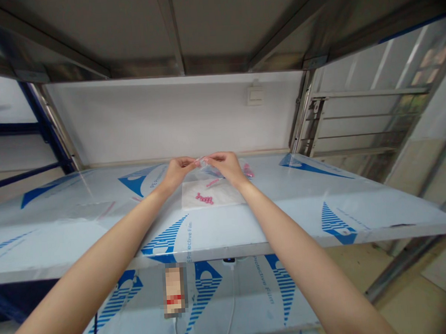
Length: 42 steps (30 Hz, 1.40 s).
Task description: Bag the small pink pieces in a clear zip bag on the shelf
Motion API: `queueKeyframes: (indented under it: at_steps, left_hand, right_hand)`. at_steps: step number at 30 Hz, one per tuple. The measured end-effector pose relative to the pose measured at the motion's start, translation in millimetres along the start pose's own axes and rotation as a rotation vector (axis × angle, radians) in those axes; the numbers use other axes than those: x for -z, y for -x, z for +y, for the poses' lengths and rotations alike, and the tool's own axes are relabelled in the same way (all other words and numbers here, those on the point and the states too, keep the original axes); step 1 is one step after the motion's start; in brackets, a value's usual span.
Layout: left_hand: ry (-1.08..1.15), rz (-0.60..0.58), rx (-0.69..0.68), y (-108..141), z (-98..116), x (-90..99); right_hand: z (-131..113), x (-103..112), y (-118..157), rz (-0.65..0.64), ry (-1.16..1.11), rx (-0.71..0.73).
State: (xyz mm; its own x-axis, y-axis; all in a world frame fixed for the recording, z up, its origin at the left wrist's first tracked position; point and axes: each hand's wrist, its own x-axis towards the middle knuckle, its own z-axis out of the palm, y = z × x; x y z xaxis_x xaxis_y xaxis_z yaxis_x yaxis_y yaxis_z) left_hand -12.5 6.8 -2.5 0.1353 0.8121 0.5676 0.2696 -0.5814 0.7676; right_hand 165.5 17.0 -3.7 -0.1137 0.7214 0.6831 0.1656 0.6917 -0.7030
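Clear plastic sits between left hand and right hand, pinched by both hands' closed fingertips.

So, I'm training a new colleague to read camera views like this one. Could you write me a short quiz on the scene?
1. True or false: the left grip and the right grip are close together, near the far side of the table.

2. Which things lie in a small cluster on the pale sheet?
A) green buttons
B) small pink pieces
C) black screws

3. Fill in the blank: the switch plate is mounted on the ____ behind the table.

Key: 1 true; 2 B; 3 wall.
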Motion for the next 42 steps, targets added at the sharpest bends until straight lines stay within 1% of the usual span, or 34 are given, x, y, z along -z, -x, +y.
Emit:
queueKeyframes:
  at_steps: [4, 7, 14, 17, 20, 26, 30, 32, 35, 39, 42]
  left_hand:
    - [-0.019, 0.008, 0.006, 2.7, 1.7, -0.6]
    - [-0.037, 0.006, 0.006, 3.8, 3.1, -0.9]
    - [-0.036, 0.011, -0.027, 0.0, 2.1, -0.9]
    - [-0.068, 0.006, -0.032, -0.7, 2.5, -1.0]
    - [-0.126, 0.011, -0.066, 0.0, 4.2, -1.6]
    - [-0.211, 0.04, -0.126, 1.6, 7.8, -3.5]
    - [-0.254, 0.088, -0.143, 2.3, 9.5, -6.4]
    - [-0.243, 0.108, -0.147, 2.7, 9.5, -8.0]
    - [-0.208, 0.101, -0.133, 2.7, 7.5, -8.2]
    - [-0.156, 0.089, -0.085, 1.6, 3.7, -3.3]
    - [-0.106, 0.065, -0.06, 1.0, 2.6, 0.3]
  right_hand:
    - [-2.5, 1.3, 2.0, 0.019, 0.126, -0.019]
    - [-5.3, 2.1, 3.6, 0.015, 0.161, -0.018]
    - [-5.4, 3.3, 3.5, -0.001, 0.126, -0.012]
    - [-4.3, 3.8, 3.2, -0.026, 0.126, -0.027]
    - [-3.3, 3.9, 3.1, -0.045, 0.129, -0.038]
    - [-2.1, 2.8, 2.0, -0.047, 0.156, -0.041]
    - [-1.7, 1.7, 0.2, -0.026, 0.149, -0.044]
    - [-1.1, 1.6, -0.6, -0.015, 0.142, -0.039]
    - [0.5, 2.8, -1.4, 0.0, 0.142, -0.019]
    - [2.4, 5.2, -2.4, 0.056, 0.119, 0.001]
    - [2.4, 5.6, -2.5, 0.05, 0.106, 0.003]
